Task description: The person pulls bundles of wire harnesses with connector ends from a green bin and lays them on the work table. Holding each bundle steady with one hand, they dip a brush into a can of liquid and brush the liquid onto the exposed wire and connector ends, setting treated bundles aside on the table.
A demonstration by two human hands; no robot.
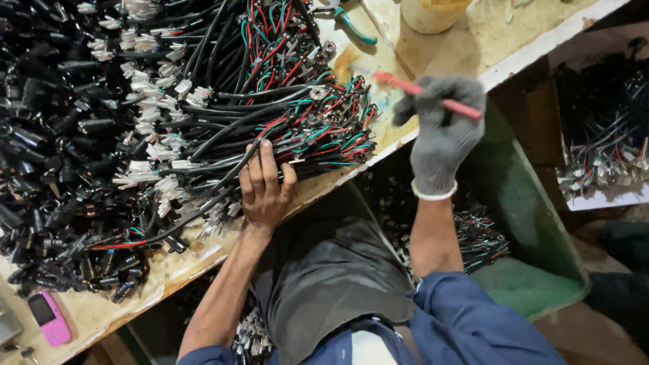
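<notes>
My bare left hand [263,186] rests on a bundle of black cables [223,135] near the bench's front edge, fingers curled over the wires. These cables end in red, green and black leads with small metal terminals [324,128]. My right hand [443,132], in a grey knitted glove, is raised just off the bench edge and grips a slim red-handled tool [412,88] pointing toward the wire ends.
A large heap of black connectors and white plugs [81,135] covers the left of the wooden bench [182,263]. A pink phone [49,318] lies at the lower left. Teal-handled pliers [351,26] and a cream container [433,13] sit at the back. A green bin [527,203] holds more wires.
</notes>
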